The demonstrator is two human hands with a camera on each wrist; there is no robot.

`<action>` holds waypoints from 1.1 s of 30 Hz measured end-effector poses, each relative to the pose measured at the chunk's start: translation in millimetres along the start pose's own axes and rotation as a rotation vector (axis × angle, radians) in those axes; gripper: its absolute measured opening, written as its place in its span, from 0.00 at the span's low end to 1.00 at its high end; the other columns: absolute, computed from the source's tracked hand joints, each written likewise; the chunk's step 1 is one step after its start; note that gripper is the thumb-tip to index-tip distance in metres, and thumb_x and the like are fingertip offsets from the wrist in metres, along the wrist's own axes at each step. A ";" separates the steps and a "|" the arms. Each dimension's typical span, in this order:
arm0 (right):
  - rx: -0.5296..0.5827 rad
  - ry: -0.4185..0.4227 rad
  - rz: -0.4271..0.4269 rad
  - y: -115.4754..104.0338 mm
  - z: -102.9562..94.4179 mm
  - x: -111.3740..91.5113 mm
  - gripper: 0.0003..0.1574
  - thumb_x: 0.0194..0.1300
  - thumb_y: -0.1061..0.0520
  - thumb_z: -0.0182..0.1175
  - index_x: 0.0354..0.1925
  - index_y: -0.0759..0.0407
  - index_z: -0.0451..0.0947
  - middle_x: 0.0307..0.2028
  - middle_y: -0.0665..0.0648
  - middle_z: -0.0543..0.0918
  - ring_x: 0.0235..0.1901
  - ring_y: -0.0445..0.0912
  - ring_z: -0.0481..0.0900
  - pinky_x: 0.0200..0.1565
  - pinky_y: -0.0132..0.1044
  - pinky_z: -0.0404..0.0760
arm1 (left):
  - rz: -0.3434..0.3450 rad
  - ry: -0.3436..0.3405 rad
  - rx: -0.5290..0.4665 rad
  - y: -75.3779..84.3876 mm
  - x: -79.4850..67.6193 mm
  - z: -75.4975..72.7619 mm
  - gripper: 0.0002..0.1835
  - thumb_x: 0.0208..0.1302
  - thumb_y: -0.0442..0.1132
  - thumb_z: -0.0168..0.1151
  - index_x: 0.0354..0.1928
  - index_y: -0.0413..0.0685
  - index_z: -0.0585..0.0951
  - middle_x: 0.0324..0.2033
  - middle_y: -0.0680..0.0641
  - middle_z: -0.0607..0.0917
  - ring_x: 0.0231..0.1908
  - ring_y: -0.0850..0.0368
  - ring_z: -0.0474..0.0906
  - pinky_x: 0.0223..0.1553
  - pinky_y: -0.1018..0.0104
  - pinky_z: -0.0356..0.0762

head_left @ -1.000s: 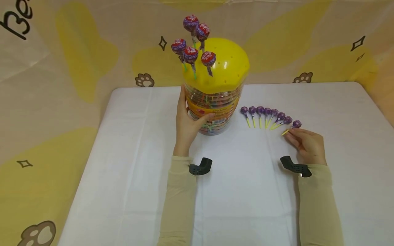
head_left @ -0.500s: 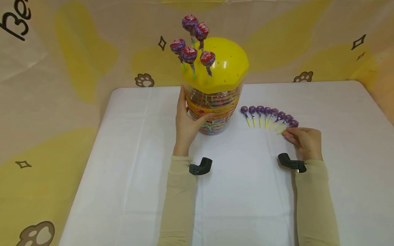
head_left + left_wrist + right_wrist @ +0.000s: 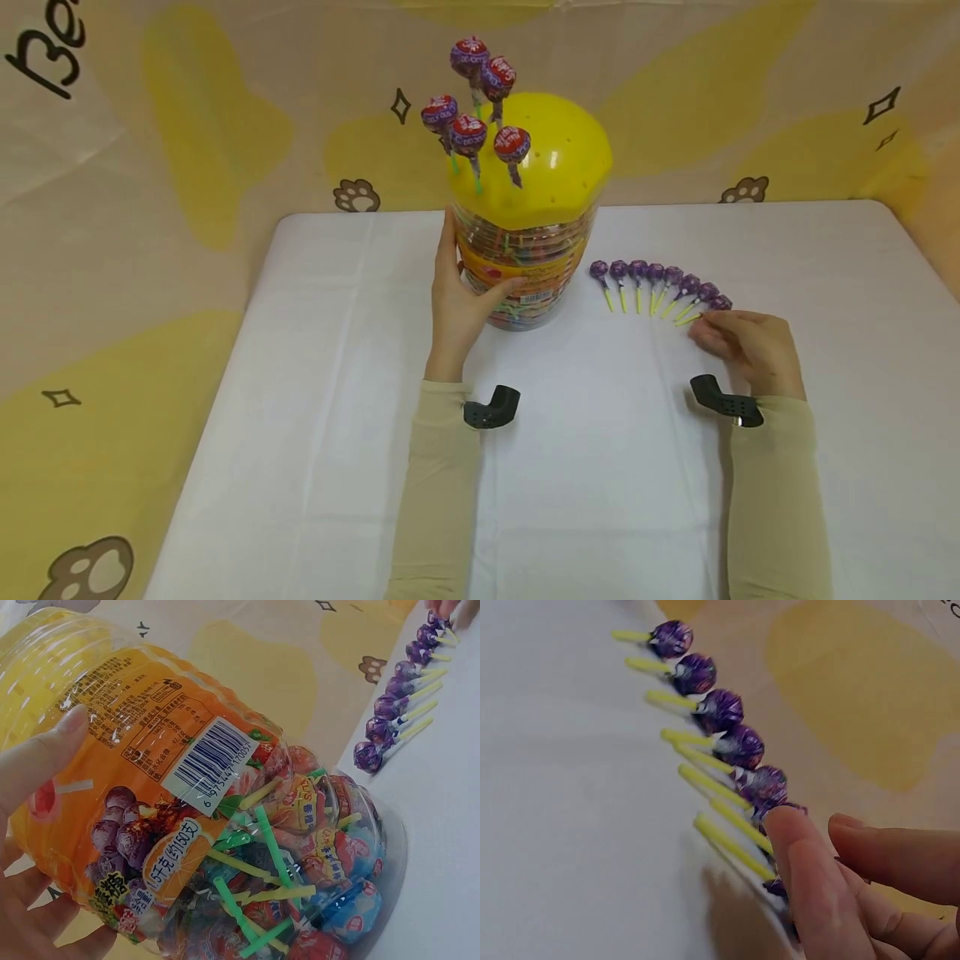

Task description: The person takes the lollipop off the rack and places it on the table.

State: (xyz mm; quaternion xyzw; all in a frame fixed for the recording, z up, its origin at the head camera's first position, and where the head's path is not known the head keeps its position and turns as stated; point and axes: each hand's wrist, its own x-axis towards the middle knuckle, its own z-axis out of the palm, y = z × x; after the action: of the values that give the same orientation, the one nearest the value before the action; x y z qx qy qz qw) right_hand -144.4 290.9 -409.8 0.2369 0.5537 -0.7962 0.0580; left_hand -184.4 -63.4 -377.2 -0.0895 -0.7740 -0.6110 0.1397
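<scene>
Head view has the jar (image 3: 551, 260) upright on the table (image 3: 600, 467), gripped by the left hand (image 3: 459, 312), thumb across its front and fingers round its left side. Eight purple lollipops (image 3: 656, 272) lie in a curved row right of the jar, yellow sticks toward the person. At the row's end farthest from the jar, the right hand (image 3: 753, 343) is over the last lollipop (image 3: 721, 302), thumb and forefinger parted; whether they touch it cannot be told. Five red-topped lollipops (image 3: 468, 135) stand in the jar's yellow lid (image 3: 570, 167), left of its middle. Behind the jar hangs a patterned cloth (image 3: 667, 83).
</scene>
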 end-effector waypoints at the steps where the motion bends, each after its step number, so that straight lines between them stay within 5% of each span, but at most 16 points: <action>1: 0.032 -0.019 -0.011 -1.2 0.9 -0.7 0.10 0.59 0.71 0.61 0.24 0.64 0.84 0.24 0.59 0.85 0.26 0.46 0.85 0.33 0.32 0.83 | -0.001 0.000 0.002 0.1 0.1 0.0 0.56 0.52 0.40 0.73 0.75 0.51 0.44 0.72 0.49 0.52 0.70 0.60 0.48 0.68 0.60 0.55; 16: 0.186 -0.215 -0.273 -12.2 33.5 -14.4 0.09 0.60 0.76 0.57 0.37 0.74 0.82 0.31 0.65 0.85 0.33 0.51 0.86 0.40 0.38 0.82 | -0.002 0.010 -0.007 -0.2 -1.1 1.0 0.56 0.51 0.39 0.73 0.75 0.50 0.45 0.72 0.50 0.53 0.70 0.60 0.49 0.67 0.61 0.56; 33: 0.186 -0.295 -0.516 -23.8 91.7 -36.9 0.08 0.58 0.76 0.58 0.37 0.77 0.81 0.30 0.65 0.85 0.30 0.52 0.86 0.37 0.39 0.83 | -0.003 0.012 -0.027 0.2 -1.3 -0.4 0.56 0.51 0.39 0.73 0.75 0.51 0.46 0.72 0.50 0.52 0.70 0.60 0.48 0.67 0.58 0.56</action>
State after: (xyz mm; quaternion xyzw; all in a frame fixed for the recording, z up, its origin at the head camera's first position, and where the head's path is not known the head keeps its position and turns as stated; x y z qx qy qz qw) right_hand -149.0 210.3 -348.0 -0.0252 0.5058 -0.8578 -0.0880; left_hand -183.0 -63.7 -377.3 -0.0867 -0.7648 -0.6223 0.1424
